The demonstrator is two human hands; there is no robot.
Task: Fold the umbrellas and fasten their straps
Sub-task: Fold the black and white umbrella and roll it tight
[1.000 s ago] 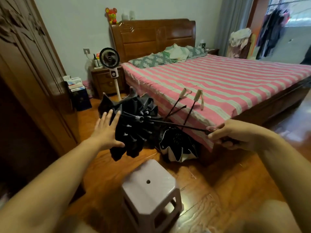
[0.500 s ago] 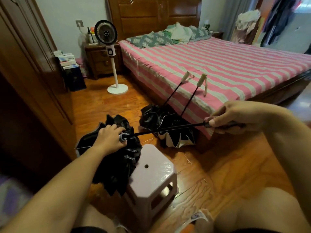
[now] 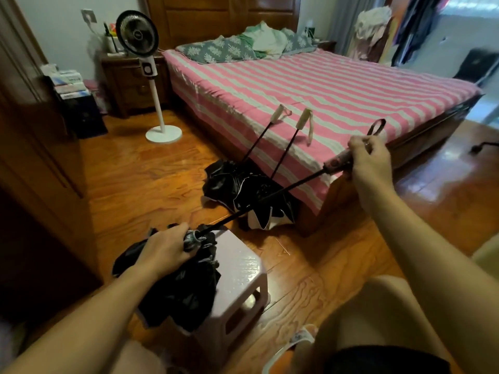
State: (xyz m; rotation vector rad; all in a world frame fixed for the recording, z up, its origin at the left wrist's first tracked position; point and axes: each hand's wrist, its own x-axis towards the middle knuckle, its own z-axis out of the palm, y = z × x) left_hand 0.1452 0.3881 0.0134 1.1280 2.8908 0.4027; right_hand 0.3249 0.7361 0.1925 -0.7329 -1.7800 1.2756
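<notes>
A pale plastic stool (image 3: 243,268) stands near on the wooden floor (image 3: 151,182). Far right lies a bed with a pink striped cover (image 3: 324,87). A standing fan (image 3: 151,71) is far left, beside a dark nightstand (image 3: 127,85).

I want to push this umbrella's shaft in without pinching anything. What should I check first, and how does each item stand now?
1. Right hand grips the pink handle: ok.
2. Left hand holds the bunched canopy at the runner: ok.
3. Shaft straight, fully extended: ok.
4. Canopy resting on the stool: ok.
5. Fingers away from the ribs: cannot tell.
6. Strap fastened: cannot tell.
</notes>
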